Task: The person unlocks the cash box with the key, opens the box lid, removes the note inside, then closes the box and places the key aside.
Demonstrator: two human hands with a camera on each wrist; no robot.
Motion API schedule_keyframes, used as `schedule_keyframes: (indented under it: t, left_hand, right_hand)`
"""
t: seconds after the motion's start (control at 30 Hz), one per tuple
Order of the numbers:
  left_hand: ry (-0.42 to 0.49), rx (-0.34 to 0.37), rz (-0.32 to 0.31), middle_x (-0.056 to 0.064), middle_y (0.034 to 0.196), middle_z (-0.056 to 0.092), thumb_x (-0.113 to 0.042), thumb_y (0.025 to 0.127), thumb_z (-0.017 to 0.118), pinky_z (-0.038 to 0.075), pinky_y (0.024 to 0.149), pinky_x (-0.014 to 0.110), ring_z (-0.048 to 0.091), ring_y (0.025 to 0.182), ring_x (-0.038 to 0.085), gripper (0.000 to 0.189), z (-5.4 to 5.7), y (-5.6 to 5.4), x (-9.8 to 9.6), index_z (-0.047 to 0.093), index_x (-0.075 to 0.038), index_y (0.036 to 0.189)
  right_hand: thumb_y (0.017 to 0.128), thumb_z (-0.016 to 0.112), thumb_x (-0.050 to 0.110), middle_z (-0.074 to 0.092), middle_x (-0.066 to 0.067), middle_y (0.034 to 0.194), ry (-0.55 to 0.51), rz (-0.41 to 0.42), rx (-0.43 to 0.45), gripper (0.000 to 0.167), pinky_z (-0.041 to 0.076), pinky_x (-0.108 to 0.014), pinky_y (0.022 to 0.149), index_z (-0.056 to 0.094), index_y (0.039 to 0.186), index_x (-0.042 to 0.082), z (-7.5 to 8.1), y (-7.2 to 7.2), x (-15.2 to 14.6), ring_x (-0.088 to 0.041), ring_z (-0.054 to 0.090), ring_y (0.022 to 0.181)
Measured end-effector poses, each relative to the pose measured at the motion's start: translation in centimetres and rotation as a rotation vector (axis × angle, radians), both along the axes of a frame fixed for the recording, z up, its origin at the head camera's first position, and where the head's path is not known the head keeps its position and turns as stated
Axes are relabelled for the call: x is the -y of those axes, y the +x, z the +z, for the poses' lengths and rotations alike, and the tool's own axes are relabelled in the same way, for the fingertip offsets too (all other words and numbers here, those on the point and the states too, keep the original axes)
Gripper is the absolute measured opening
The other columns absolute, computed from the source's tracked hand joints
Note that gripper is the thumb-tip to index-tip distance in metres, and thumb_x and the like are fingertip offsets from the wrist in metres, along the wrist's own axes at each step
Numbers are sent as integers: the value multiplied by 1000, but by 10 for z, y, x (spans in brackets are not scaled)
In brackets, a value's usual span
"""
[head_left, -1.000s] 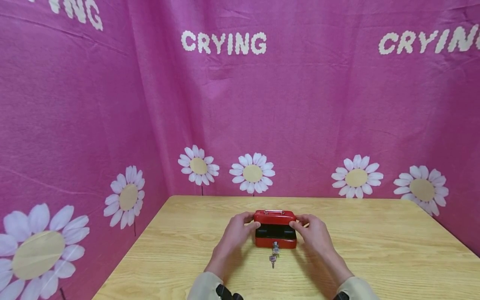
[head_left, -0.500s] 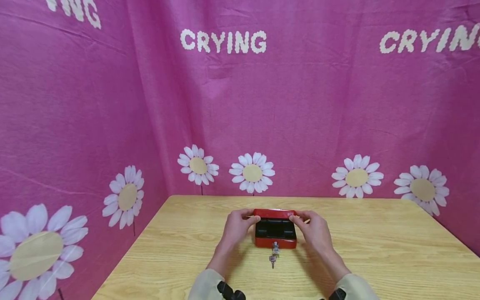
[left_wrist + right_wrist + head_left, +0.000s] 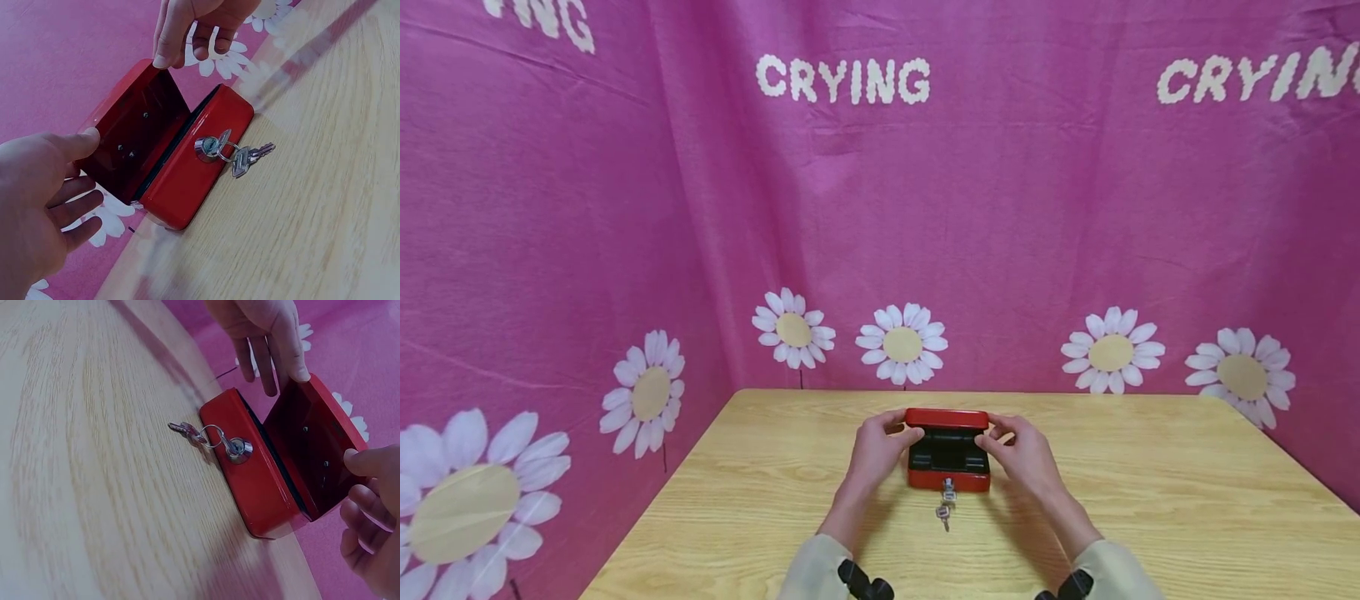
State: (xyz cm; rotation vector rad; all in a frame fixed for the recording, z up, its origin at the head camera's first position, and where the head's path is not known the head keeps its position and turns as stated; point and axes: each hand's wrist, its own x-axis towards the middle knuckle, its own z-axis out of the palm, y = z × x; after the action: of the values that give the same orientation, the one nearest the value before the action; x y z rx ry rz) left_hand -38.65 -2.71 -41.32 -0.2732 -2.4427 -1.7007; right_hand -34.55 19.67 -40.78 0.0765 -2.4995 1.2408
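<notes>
A small red metal cash box (image 3: 949,481) sits on the table with its lid (image 3: 947,418) swung up and its black interior showing. My left hand (image 3: 874,450) pinches the lid's left corner, thumb on the inner side and fingers behind it. At the opposite corner my right hand (image 3: 1024,454) holds the lid the same way. In the left wrist view, one key stands in the round silver lock (image 3: 206,149) on the box front. From its ring hangs a second key (image 3: 242,161), lying against the tabletop. Small screws dot the lid's dark inner face (image 3: 309,440).
The box stands on a light wood-grain table (image 3: 1150,483). Behind and to the left hangs a magenta cloth (image 3: 1000,208) printed with white daisies and lettering. Beige sleeves (image 3: 816,571) and black wrist straps show at the bottom of the head view.
The lid has swung from partly raised to tipped back, so its top handle is hidden and the interior shows more. Both hands have moved slightly up and away with it.
</notes>
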Motion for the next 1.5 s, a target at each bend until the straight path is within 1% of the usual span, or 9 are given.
schedule_keyframes:
  t: [0.17, 0.37, 0.47, 0.63, 0.83, 1.03, 1.2, 1.33, 1.5]
  left_hand:
    - [-6, -17, -29, 13, 127, 67, -23, 87, 76, 56, 93, 43, 61, 115, 33, 51, -2, 0, 1, 63, -6, 133]
    - [-12, -6, -53, 14, 136, 60, -21, 87, 76, 56, 95, 44, 58, 120, 35, 58, -4, 0, 0, 56, -8, 140]
    - [-30, -4, -61, 12, 139, 57, -23, 88, 75, 54, 96, 46, 56, 122, 34, 62, -6, -1, 0, 52, -11, 144]
    - [-27, 1, -76, 11, 144, 54, -25, 91, 72, 49, 102, 51, 53, 127, 32, 64, -6, 0, 1, 47, -15, 148]
    - [-47, 29, -93, 9, 147, 52, -26, 91, 72, 48, 104, 53, 50, 132, 32, 67, -7, 0, 0, 43, -21, 151]
    - [-78, 29, -122, 7, 153, 46, -29, 87, 76, 43, 107, 60, 45, 137, 35, 78, -11, -1, 0, 36, -29, 154]
    - [-91, 61, -159, 5, 157, 40, -28, 83, 81, 37, 108, 68, 39, 142, 36, 90, -12, 1, 0, 28, -36, 156]
    - [-115, 75, -180, 7, 158, 38, -26, 78, 85, 34, 109, 70, 37, 143, 37, 102, -11, 1, -1, 22, -35, 158]
    - [-114, 74, -218, 8, 158, 38, -23, 75, 87, 32, 110, 70, 35, 143, 39, 111, -11, -1, -3, 15, -35, 159]
  right_hand:
    - [88, 73, 17, 63, -9, 95, 2, 13, -9, 50, 46, -21, 60, 60, 132, -3, 0, -1, 0, -20, 61, 78]
    - [89, 72, 17, 62, -11, 97, 8, 16, -14, 52, 45, -21, 60, 58, 134, -4, 0, -3, 0, -17, 59, 74]
    - [89, 70, 16, 62, -14, 104, 15, 25, -26, 53, 45, -21, 61, 57, 136, -4, 1, -5, -1, -17, 57, 74]
    - [89, 70, 13, 60, -22, 117, 28, 55, -37, 55, 46, -22, 62, 53, 139, -5, 0, -7, -2, -21, 58, 74]
    - [91, 68, 12, 54, -23, 129, 25, 81, 10, 65, 51, -25, 72, 41, 148, -4, -4, -8, -2, -23, 62, 82]
    - [92, 66, 13, 50, -24, 138, 45, 91, 30, 70, 56, -35, 81, 33, 152, -2, -7, -9, -1, -25, 66, 92]
    - [92, 66, 13, 48, -24, 144, 45, 107, 22, 71, 57, -40, 85, 32, 153, -2, -10, -8, -1, -28, 68, 96]
    - [92, 66, 13, 47, -24, 147, 37, 116, 29, 72, 56, -38, 85, 30, 153, -1, -10, -7, -1, -29, 68, 97]
    - [94, 65, 15, 43, -21, 153, 32, 115, 74, 74, 54, -35, 83, 26, 156, 4, -10, -7, -1, -28, 67, 100]
